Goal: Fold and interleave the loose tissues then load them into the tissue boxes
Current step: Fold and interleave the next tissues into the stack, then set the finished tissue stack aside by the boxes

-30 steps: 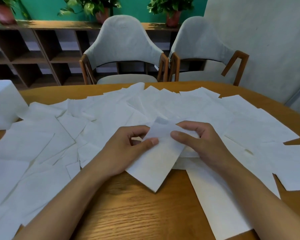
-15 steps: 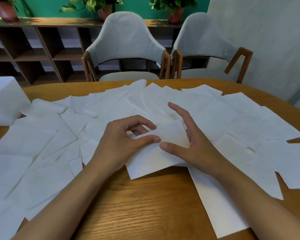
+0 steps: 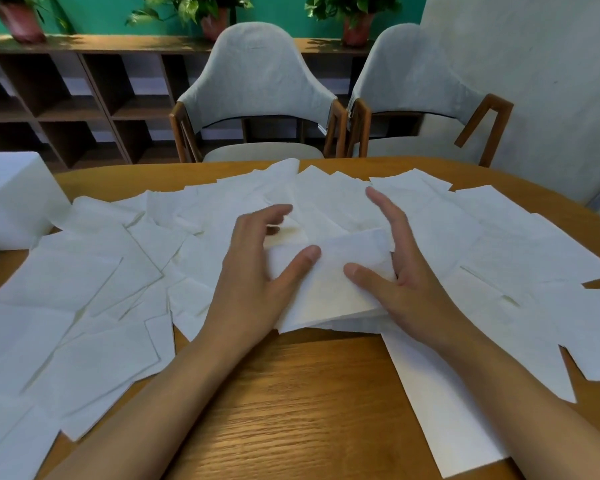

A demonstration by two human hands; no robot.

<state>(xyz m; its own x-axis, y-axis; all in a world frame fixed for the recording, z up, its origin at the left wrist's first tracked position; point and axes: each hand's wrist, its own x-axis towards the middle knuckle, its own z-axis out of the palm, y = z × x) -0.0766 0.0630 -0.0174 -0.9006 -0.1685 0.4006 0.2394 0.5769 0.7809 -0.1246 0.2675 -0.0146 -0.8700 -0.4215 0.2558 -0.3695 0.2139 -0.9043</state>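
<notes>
**Folded tissue flanked by both hands**

A white box [image 3: 11, 199] is noted at the left edge of the table [image 3: 291, 410]. Loose tissues [image 3: 94, 271] are strewn across the wood.

Left hand [image 3: 253, 271]: fingers spread and loosely bent (blurred), thumb laid on the folded tissue [image 3: 329, 292], nothing gripped.

The folded tissue is seen at centre, atop other sheets.

Right hand [image 3: 406, 289]: fingers held straight along the tissue's right side, thumb rested on top.

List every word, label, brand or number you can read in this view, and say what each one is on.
None: no text can be read anywhere in this view.
The loose tissues and the folded tissue are plain white.
The white box at the left edge shows no print on its visible faces.
The chairs, plant pots and shelf carry no visible labels.
</notes>
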